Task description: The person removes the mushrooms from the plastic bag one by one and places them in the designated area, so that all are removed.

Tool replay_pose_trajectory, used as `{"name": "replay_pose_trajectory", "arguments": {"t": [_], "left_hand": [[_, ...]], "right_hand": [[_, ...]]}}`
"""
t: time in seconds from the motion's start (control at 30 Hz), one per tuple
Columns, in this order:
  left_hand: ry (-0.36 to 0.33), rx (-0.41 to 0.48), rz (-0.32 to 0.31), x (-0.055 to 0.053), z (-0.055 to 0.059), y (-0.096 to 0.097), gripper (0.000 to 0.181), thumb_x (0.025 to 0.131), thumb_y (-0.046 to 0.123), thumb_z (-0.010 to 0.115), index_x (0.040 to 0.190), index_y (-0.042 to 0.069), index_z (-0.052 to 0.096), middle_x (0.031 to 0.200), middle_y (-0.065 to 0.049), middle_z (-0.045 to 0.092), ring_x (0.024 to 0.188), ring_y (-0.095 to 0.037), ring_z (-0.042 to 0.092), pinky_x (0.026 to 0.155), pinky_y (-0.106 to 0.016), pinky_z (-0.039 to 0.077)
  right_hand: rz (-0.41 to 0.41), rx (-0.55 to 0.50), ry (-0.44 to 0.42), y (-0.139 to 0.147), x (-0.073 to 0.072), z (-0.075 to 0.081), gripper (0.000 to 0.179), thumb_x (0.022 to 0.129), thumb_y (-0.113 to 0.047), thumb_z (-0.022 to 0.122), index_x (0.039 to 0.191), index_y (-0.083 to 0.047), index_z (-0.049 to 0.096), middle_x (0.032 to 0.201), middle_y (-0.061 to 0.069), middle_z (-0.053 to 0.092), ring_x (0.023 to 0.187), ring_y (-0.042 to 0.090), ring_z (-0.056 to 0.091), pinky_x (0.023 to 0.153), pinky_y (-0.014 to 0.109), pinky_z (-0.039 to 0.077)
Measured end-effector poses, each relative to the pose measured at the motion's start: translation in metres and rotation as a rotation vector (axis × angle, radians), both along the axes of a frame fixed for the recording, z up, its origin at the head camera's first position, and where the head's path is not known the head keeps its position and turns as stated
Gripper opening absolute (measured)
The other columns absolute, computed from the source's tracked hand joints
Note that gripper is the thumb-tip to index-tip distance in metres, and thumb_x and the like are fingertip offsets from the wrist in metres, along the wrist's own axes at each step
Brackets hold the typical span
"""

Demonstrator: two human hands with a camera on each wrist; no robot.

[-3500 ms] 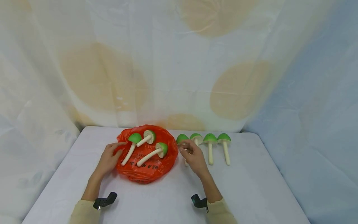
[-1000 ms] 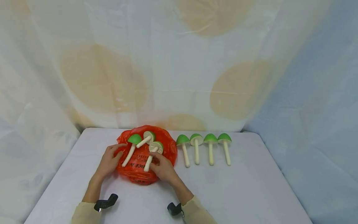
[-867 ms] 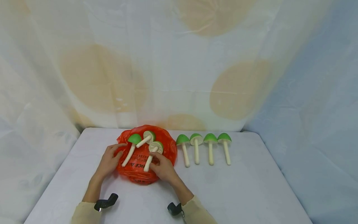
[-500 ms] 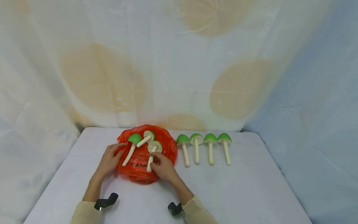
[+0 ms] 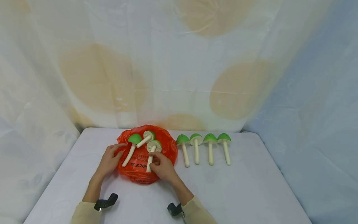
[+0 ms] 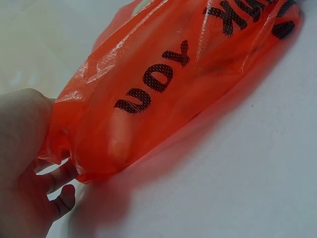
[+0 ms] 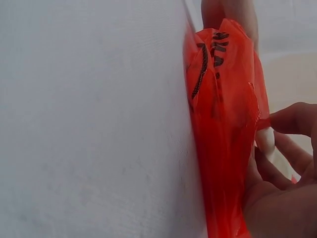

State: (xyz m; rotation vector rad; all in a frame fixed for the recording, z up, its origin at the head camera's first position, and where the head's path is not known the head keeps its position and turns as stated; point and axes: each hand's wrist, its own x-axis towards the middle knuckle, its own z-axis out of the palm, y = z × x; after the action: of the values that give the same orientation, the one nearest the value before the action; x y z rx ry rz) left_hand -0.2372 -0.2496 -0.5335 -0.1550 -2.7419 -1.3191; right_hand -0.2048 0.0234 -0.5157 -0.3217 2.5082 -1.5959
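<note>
In the head view, a red plastic bag [image 5: 139, 179] with black print lies open on the table, its rim spread in a rough circle. Three mushrooms with green caps and cream stems are inside it: one at the left [image 5: 135, 139], one at the back [image 5: 149, 137], one nearer the front [image 5: 153, 146]. My right hand [image 5: 163, 169] pinches the stem of that front mushroom between thumb and fingers. At the bag's left rim, my left hand [image 5: 109, 160] holds the plastic; in the left wrist view, the red film [image 6: 143, 89] passes between its thumb side and fingers.
Right of the bag, several like mushrooms [image 5: 210, 149] lie in a row, caps toward the back. A white cloth covers the table [image 5: 246, 193]. Pale sheeting with yellow spots [image 5: 179, 77] rises behind, and more hangs at both sides.
My right hand has come left from the row to the front mushroom in the bag and gripped its stem. That mushroom has turned, stem toward me. My left hand stays at the rim.
</note>
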Motion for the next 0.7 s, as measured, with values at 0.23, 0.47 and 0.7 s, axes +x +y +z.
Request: {"name": "replay_pose_trajectory", "arguments": {"t": [0.23, 0.47, 0.7], "left_hand": [[-0.011, -0.002, 0.005, 0.0009, -0.0003, -0.0005, 0.036, 0.106, 0.016, 0.046, 0.140, 0.011, 0.056, 0.143, -0.026, 0.040, 0.135, -0.046, 0.036, 0.109, -0.071, 0.029], [-0.008, -0.005, 0.000, 0.0007, -0.0004, -0.0016, 0.036, 0.107, 0.018, 0.045, 0.140, 0.012, 0.056, 0.143, -0.025, 0.040, 0.135, -0.046, 0.036, 0.108, -0.072, 0.029], [-0.005, -0.003, 0.003, 0.0003, -0.0037, -0.0029, 0.035, 0.106, 0.017, 0.046, 0.140, 0.012, 0.056, 0.143, -0.025, 0.040, 0.135, -0.045, 0.037, 0.108, -0.071, 0.029]], "right_hand": [[0.017, -0.065, 0.010, 0.0014, -0.0013, 0.0013, 0.041, 0.095, -0.014, 0.064, 0.134, -0.024, 0.060, 0.118, 0.003, 0.057, 0.079, 0.013, 0.059, 0.065, 0.025, 0.054], [0.043, -0.134, 0.040, 0.0013, -0.0031, 0.0013, 0.042, 0.097, -0.009, 0.062, 0.137, -0.021, 0.056, 0.123, 0.000, 0.053, 0.081, 0.019, 0.061, 0.066, 0.024, 0.055], [0.034, -0.129, 0.061, 0.0028, -0.0032, 0.0024, 0.041, 0.096, -0.009, 0.062, 0.133, -0.025, 0.056, 0.121, 0.000, 0.052, 0.083, 0.020, 0.058, 0.065, 0.023, 0.052]]}}
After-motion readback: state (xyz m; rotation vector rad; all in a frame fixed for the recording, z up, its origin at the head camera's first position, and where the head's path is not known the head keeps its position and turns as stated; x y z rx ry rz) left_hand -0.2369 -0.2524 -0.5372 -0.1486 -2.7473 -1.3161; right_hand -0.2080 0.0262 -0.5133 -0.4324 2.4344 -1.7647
